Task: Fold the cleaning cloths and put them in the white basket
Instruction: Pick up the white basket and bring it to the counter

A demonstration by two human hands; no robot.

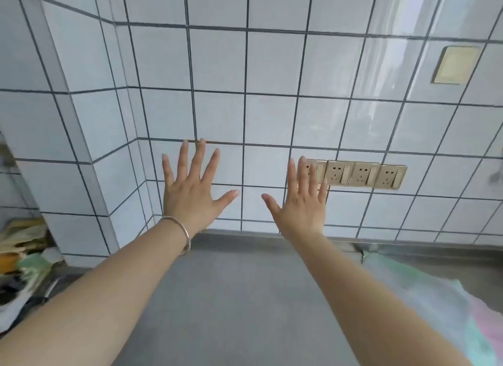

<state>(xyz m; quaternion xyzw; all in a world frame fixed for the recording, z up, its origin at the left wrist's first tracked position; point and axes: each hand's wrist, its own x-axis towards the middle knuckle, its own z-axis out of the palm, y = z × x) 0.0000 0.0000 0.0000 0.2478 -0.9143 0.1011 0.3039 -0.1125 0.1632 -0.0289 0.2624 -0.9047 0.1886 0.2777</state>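
Both of my hands are raised in front of the tiled wall, palms away from me and fingers spread. My left hand [192, 187] holds nothing and has a thin bangle on its wrist. My right hand [300, 202] is likewise empty, its fingertips over the end of a socket strip. A pile of pale cleaning cloths [441, 305] in green, pink and white lies on the grey counter at the lower right, below my right forearm. No white basket is in view.
The grey counter [231, 297] runs to a white tiled wall with dark grout. A row of gold sockets [364, 175] sits low on the wall, with a blank gold plate [456, 64] higher up. Bags and clutter [21, 259] crowd the left edge.
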